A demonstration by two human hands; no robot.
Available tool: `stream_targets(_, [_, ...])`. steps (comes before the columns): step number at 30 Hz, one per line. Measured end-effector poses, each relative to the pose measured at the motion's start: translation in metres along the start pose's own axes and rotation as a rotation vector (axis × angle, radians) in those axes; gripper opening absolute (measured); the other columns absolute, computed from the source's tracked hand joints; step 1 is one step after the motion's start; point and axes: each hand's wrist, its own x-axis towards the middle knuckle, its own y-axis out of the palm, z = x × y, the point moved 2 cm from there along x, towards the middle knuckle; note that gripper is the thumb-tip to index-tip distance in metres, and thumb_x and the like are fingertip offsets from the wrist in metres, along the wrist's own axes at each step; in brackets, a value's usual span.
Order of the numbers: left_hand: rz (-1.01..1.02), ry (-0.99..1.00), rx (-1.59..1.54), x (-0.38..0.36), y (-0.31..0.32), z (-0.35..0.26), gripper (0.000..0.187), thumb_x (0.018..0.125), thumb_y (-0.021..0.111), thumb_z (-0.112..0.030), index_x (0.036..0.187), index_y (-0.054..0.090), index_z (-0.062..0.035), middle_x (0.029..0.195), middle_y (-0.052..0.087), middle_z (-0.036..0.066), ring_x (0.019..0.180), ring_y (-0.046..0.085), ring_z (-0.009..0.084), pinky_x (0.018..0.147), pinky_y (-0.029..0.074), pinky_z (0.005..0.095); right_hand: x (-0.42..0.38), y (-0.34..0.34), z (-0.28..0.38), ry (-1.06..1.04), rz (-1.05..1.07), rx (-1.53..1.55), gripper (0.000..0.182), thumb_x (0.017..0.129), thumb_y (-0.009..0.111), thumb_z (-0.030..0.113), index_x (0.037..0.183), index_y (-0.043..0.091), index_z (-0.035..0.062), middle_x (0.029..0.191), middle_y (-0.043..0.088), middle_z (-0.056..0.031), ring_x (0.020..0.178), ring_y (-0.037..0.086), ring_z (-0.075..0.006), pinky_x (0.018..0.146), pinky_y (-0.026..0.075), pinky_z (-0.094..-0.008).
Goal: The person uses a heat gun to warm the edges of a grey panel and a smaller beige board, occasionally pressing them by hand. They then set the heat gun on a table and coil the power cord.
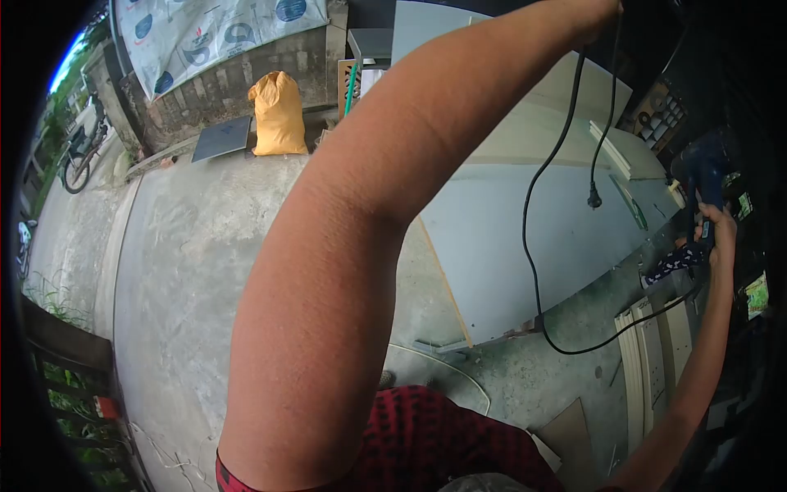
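My left arm stretches across the view to the upper right. At the top edge, my left hand is closed on a black power cord, its fingers mostly cut off. Two lengths of cord hang from it, one ending in a plug above the light grey board. At the far right my right hand is wrapped around the handle of a dark blue corded power tool. Shadow hides the tool's exact kind. The cord sags in a loop from the tool's handle.
Beside the board's right edge lie a green tool and pale strips. Long cream panels stand at the lower right. A yellow sack sits by the wall, next to a dark flat panel. A thin hose crosses the concrete floor.
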Motion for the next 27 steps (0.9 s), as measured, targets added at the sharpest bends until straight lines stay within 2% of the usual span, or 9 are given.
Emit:
stream_targets(1, [-0.095, 0.087, 0.191, -0.021, 0.012, 0.017, 0.011, 0.088, 0.054, -0.011, 0.081, 0.058, -0.0034, 0.058, 0.053, 0.007, 0.041, 0.047, 0.0159, 0.038, 0.037, 0.0286, 0.023, 0.009, -0.013, -0.092, -0.063, -0.067, 0.020, 0.072, 0.071, 0.011, 0.087, 0.059, 0.0038, 0.061, 0.052, -0.0009, 0.044, 0.048, -0.0084, 0.039, 0.042, -0.0234])
stream_targets(3, [-0.346, -0.110, -0.091, -0.071, 0.037, 0.008, 0.016, 0.087, 0.055, -0.007, 0.087, 0.064, 0.0055, 0.063, 0.059, 0.012, 0.054, 0.058, 0.0188, 0.049, 0.045, 0.0298, 0.083, 0.018, -0.056, -0.205, -0.037, -0.134, 0.023, 0.071, 0.071, 0.010, 0.090, 0.061, 0.0028, 0.062, 0.051, 0.0002, 0.044, 0.046, -0.0075, 0.039, 0.040, -0.0220])
stream_targets(7, [-0.350, -0.303, -0.135, -0.103, 0.037, 0.062, 0.018, 0.092, 0.054, -0.012, 0.103, 0.057, 0.0014, 0.061, 0.053, 0.006, 0.042, 0.040, 0.0092, 0.037, 0.027, 0.0248, 0.136, 0.056, -0.097, -0.331, 0.039, -0.334, 0.053, 0.068, 0.070, 0.009, 0.119, 0.057, 0.0020, 0.067, 0.056, -0.0014, 0.046, 0.048, -0.0099, 0.038, 0.038, -0.0243])
stream_targets(8, [-0.359, -0.329, -0.139, -0.111, 0.035, 0.069, 0.018, 0.093, 0.053, -0.013, 0.105, 0.056, 0.0008, 0.061, 0.053, 0.006, 0.042, 0.039, 0.0089, 0.037, 0.026, 0.0246, 0.122, 0.069, -0.086, -0.306, 0.034, -0.497, 0.067, 0.066, 0.071, 0.010, 0.130, 0.051, 0.0055, 0.072, 0.061, -0.0062, 0.053, 0.055, -0.0149, 0.047, 0.045, -0.0284])
stream_targets(14, [-0.712, -0.449, -0.174, -0.191, -0.005, 0.103, 0.022, 0.095, 0.046, -0.015, 0.115, 0.052, -0.0066, 0.062, 0.052, 0.005, 0.041, 0.040, 0.0104, 0.037, 0.027, 0.0253, 0.145, 0.127, -0.147, -0.536, 0.223, -0.864, 0.076, 0.064, 0.076, 0.015, 0.135, 0.047, 0.0093, 0.094, 0.067, -0.0203, 0.090, 0.065, -0.0381, 0.083, 0.048, -0.0434])
stream_targets(20, [-1.210, -0.557, -0.187, -0.326, -0.028, 0.113, 0.033, 0.099, 0.039, -0.022, 0.130, 0.044, -0.0105, 0.077, 0.053, 0.008, 0.057, 0.051, 0.0163, 0.048, 0.041, 0.0285, 0.137, 0.169, -0.212, -0.714, 0.399, -1.011, 0.079, 0.063, 0.076, 0.014, 0.136, 0.045, 0.0118, 0.093, 0.066, -0.0191, 0.089, 0.064, -0.0362, 0.081, 0.050, -0.0431])
stream_targets(23, [-1.427, -0.737, -0.157, -0.384, -0.015, 0.107, 0.030, 0.097, 0.045, -0.017, 0.124, 0.044, -0.0042, 0.081, 0.053, 0.010, 0.065, 0.058, 0.0242, 0.063, 0.054, 0.0410, 0.137, 0.176, -0.235, -0.757, 0.458, -1.017, 0.079, 0.064, 0.076, 0.014, 0.136, 0.045, 0.0124, 0.092, 0.064, -0.0181, 0.088, 0.064, -0.0347, 0.081, 0.050, -0.0431])
stream_targets(25, [-1.353, -1.010, 0.007, -0.419, 0.001, 0.099, 0.028, 0.094, 0.047, -0.015, 0.117, 0.049, 0.0020, 0.087, 0.059, 0.015, 0.079, 0.066, 0.0317, 0.071, 0.058, 0.0486, 0.137, 0.178, -0.247, -0.749, 0.482, -1.042, 0.079, 0.064, 0.075, 0.014, 0.137, 0.044, 0.0123, 0.092, 0.064, -0.0179, 0.088, 0.064, -0.0346, 0.081, 0.050, -0.0432])
stream_targets(27, [-1.275, -1.202, 0.073, -0.450, 0.015, 0.102, 0.024, 0.092, 0.048, -0.012, 0.105, 0.054, 0.0070, 0.089, 0.063, 0.019, 0.077, 0.067, 0.0335, 0.066, 0.058, 0.0490, 0.141, 0.178, -0.264, -0.742, 0.464, -1.081, 0.079, 0.064, 0.075, 0.015, 0.137, 0.044, 0.0126, 0.095, 0.064, -0.0182, 0.089, 0.064, -0.0348, 0.082, 0.050, -0.0432])
